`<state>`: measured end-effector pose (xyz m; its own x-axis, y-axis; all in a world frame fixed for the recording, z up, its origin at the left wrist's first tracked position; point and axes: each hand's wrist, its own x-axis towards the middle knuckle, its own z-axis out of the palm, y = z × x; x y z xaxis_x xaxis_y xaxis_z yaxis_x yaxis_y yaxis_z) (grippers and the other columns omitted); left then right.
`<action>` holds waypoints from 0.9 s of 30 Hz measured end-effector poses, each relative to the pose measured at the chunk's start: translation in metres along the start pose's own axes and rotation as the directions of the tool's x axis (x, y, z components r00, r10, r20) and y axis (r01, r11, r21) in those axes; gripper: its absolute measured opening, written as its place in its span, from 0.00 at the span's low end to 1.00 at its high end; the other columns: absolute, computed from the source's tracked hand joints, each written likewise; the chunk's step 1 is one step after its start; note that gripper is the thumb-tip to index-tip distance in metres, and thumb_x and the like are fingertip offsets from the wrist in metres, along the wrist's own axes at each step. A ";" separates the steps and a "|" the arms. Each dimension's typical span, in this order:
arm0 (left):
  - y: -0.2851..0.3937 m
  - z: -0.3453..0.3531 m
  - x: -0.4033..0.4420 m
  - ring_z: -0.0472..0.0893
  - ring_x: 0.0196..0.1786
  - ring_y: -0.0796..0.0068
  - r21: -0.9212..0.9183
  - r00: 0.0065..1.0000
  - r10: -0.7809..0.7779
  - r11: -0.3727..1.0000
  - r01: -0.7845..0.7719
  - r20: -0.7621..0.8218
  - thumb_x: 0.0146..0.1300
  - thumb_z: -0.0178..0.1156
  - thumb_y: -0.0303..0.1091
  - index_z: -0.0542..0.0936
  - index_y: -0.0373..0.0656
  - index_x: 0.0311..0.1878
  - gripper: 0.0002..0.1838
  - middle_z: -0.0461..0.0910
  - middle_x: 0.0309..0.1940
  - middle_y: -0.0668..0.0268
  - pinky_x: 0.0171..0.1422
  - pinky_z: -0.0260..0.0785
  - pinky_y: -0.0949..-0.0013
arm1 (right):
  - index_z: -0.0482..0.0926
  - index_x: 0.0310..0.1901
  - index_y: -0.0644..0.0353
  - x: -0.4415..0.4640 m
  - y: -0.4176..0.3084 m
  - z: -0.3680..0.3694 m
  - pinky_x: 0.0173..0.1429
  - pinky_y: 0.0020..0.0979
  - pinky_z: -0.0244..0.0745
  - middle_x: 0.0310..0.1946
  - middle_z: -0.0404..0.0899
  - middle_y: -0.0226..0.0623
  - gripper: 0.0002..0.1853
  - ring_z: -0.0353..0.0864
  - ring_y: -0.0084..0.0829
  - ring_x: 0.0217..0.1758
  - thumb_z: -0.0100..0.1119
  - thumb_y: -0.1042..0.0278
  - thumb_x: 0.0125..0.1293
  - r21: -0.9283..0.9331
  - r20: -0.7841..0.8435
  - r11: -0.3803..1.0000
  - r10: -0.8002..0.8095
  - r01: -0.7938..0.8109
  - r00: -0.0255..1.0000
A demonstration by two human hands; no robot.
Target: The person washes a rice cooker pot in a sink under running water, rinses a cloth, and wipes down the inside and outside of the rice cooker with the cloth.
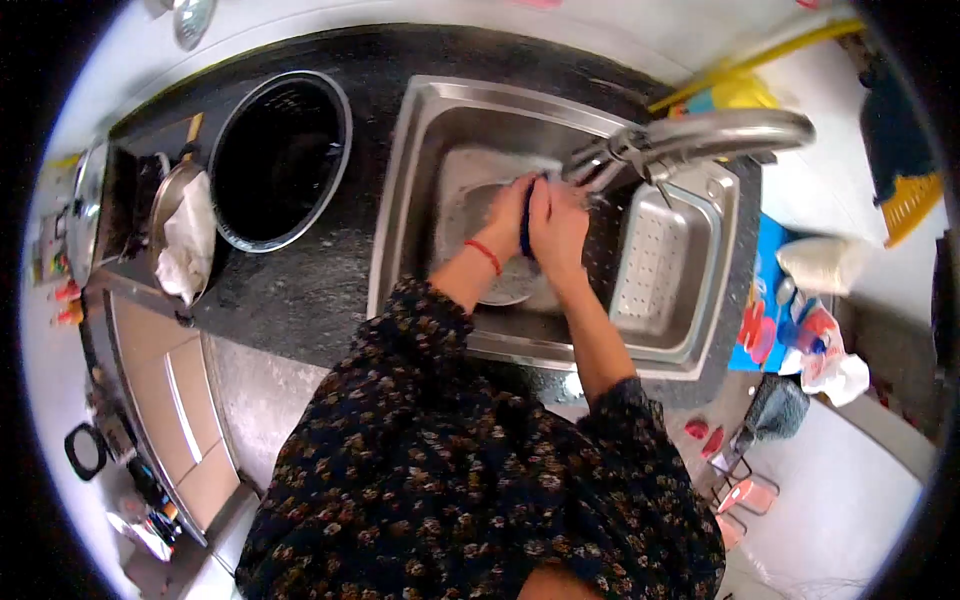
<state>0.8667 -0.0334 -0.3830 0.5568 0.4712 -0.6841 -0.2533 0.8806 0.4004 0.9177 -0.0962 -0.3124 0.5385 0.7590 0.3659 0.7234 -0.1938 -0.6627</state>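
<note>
My left hand (509, 207), with a red string bracelet (484, 255) on its wrist, is in the sink under the faucet (690, 140). Close against it, my right hand (558, 222) has its fingers bent, slightly blurred by motion. Pressed between both hands is a thin dark blue thing (526, 222); its kind I cannot make out. Below them, a round light-coloured vessel (505, 295) lies in the steel sink (395, 230), partly covered by my hands and forearms. Water seems to run onto my fingers from the faucet's spout.
A large black round basin (280, 160) stands on the dark counter (290, 290) left of the sink. Beside it is a pan (165, 215) with a white cloth (190, 240). A perforated drain basin (655, 265) adjoins on the right. Bags (835, 375) lie farther right.
</note>
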 end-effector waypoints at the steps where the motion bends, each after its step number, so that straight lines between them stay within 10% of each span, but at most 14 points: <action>1: 0.011 -0.010 0.000 0.77 0.29 0.73 0.036 0.957 -0.121 0.993 0.116 0.262 0.66 0.54 0.48 0.80 0.44 0.37 0.16 0.79 0.29 0.67 0.36 0.70 0.66 | 0.77 0.32 0.64 -0.013 -0.010 0.001 0.33 0.45 0.71 0.25 0.77 0.51 0.12 0.79 0.50 0.30 0.52 0.63 0.67 -0.056 0.126 0.998 0.039 -0.032 0.991; 4: 0.010 0.020 -0.029 0.75 0.27 0.74 -0.055 0.989 -0.101 0.994 0.096 -0.109 0.66 0.54 0.48 0.80 0.44 0.37 0.16 0.78 0.28 0.69 0.34 0.69 0.67 | 0.77 0.34 0.63 -0.014 0.030 0.019 0.32 0.44 0.73 0.24 0.77 0.46 0.10 0.78 0.47 0.26 0.57 0.64 0.61 -0.193 0.072 0.975 -0.098 0.110 0.993; 5: 0.009 0.017 -0.028 0.77 0.32 0.74 0.031 0.992 -0.080 0.996 0.084 -0.095 0.67 0.53 0.49 0.80 0.44 0.40 0.18 0.80 0.32 0.69 0.39 0.71 0.68 | 0.77 0.36 0.66 0.001 0.042 0.014 0.32 0.43 0.74 0.25 0.79 0.47 0.09 0.80 0.48 0.26 0.58 0.68 0.57 -0.147 0.242 0.912 0.408 -0.382 0.881; 6: 0.009 0.015 -0.027 0.79 0.36 0.74 0.118 0.995 -0.062 0.991 0.070 -0.073 0.67 0.52 0.50 0.80 0.43 0.44 0.19 0.81 0.35 0.70 0.43 0.72 0.69 | 0.78 0.38 0.67 -0.003 0.077 0.022 0.32 0.42 0.74 0.24 0.81 0.48 0.09 0.81 0.50 0.27 0.57 0.71 0.57 -0.340 0.163 0.861 0.450 -0.378 0.878; 8: 0.020 0.026 -0.038 0.79 0.37 0.75 0.193 0.989 0.129 0.975 -0.112 -0.074 0.67 0.53 0.56 0.79 0.41 0.45 0.24 0.81 0.37 0.67 0.44 0.73 0.69 | 0.69 0.58 0.63 -0.011 0.102 0.017 0.46 0.42 0.76 0.44 0.80 0.50 0.22 0.82 0.46 0.45 0.56 0.65 0.63 0.047 0.089 0.941 0.331 -0.336 0.939; 10: 0.025 0.031 -0.037 0.79 0.38 0.75 0.308 0.954 0.292 0.915 -0.259 -0.066 0.66 0.53 0.58 0.79 0.40 0.46 0.27 0.81 0.40 0.65 0.45 0.72 0.69 | 0.60 0.65 0.57 -0.014 0.080 0.021 0.53 0.43 0.73 0.58 0.73 0.41 0.28 0.75 0.42 0.57 0.50 0.53 0.69 0.752 0.310 0.310 0.613 -0.581 0.727; 12: 0.030 0.034 -0.044 0.79 0.39 0.74 0.449 0.960 0.278 0.853 -0.266 0.039 0.66 0.54 0.58 0.78 0.37 0.49 0.29 0.80 0.41 0.65 0.46 0.71 0.68 | 0.65 0.62 0.51 -0.013 0.029 -0.005 0.55 0.47 0.72 0.62 0.67 0.35 0.33 0.72 0.35 0.59 0.39 0.32 0.68 0.642 0.633 -0.058 0.604 -0.765 0.485; 14: 0.017 0.041 -0.055 0.79 0.39 0.73 0.463 0.963 0.245 0.845 -0.267 0.107 0.66 0.55 0.57 0.78 0.36 0.49 0.28 0.80 0.40 0.65 0.47 0.71 0.68 | 0.63 0.63 0.56 -0.019 0.042 0.012 0.51 0.39 0.75 0.53 0.73 0.34 0.26 0.75 0.33 0.53 0.46 0.47 0.72 0.712 0.622 -0.163 0.597 -0.683 0.507; 22: 0.012 0.032 -0.045 0.78 0.43 0.74 0.342 0.978 0.205 0.922 -0.181 -0.035 0.65 0.56 0.56 0.78 0.42 0.48 0.24 0.80 0.41 0.66 0.47 0.70 0.62 | 0.76 0.46 0.63 0.005 0.045 0.024 0.41 0.33 0.74 0.36 0.79 0.38 0.10 0.78 0.30 0.37 0.51 0.69 0.66 0.891 0.104 0.186 0.805 -0.415 0.585; 23: 0.015 0.025 -0.038 0.79 0.45 0.71 0.353 0.981 -0.071 0.926 0.132 -0.180 0.65 0.56 0.55 0.78 0.46 0.46 0.21 0.80 0.42 0.67 0.51 0.71 0.58 | 0.76 0.46 0.63 0.001 0.051 0.027 0.41 0.34 0.74 0.36 0.79 0.39 0.10 0.79 0.31 0.36 0.52 0.69 0.66 0.811 0.020 0.384 0.736 -0.441 0.676; 27: 0.015 0.021 -0.024 0.80 0.46 0.63 -0.186 0.979 -0.197 0.961 0.204 0.054 0.68 0.51 0.46 0.76 0.46 0.50 0.16 0.80 0.42 0.63 0.52 0.74 0.52 | 0.76 0.45 0.64 -0.016 0.058 0.023 0.42 0.37 0.74 0.34 0.80 0.42 0.11 0.79 0.34 0.34 0.54 0.69 0.65 0.448 -0.087 0.835 0.397 -0.320 0.914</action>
<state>0.8661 -0.0323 -0.3480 0.6376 0.2846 -0.7159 -0.2769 0.9518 0.1318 0.9411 -0.1055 -0.3718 0.8167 0.5626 0.1285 0.2382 -0.1259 -0.9630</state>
